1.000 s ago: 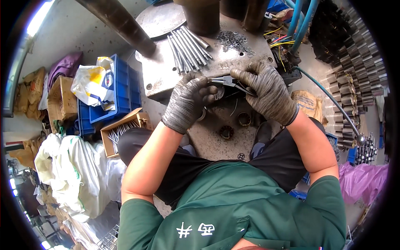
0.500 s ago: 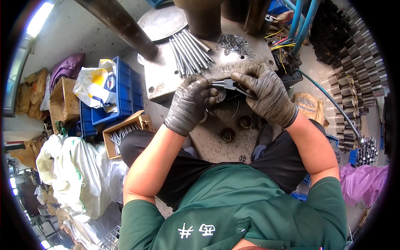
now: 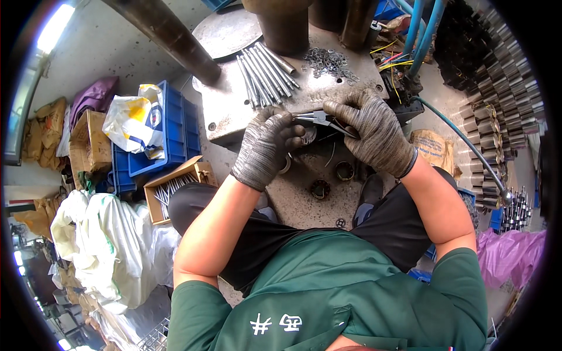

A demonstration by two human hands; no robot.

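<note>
Both my hands wear grey knitted gloves with dark, soiled fingers. My right hand (image 3: 374, 134) grips a pair of slim-nosed pliers (image 3: 320, 118) by the handles, jaws pointing left. At the jaw tips, my left hand (image 3: 260, 149) is closed, thumb and forefinger pinched together; what lies between them is too small to make out. Just beyond the hands is a thick metal plate (image 3: 225, 108). A bundle of steel rods (image 3: 264, 73) rests on it, and to their right a heap of small metal clips (image 3: 329, 62) is spread out.
Dark metal columns (image 3: 170, 41) rise from the plate. Left stand a blue crate (image 3: 182, 126) and a cardboard box (image 3: 205, 174) of thin rods. Blue hoses (image 3: 430, 38) and loose wires hang at the right, near stacked metal parts (image 3: 492, 126). Ring-shaped parts (image 3: 320, 189) lie between my feet.
Almost nothing differs. The pliers and both hands keep the same hold, and the view has shifted very slightly.
</note>
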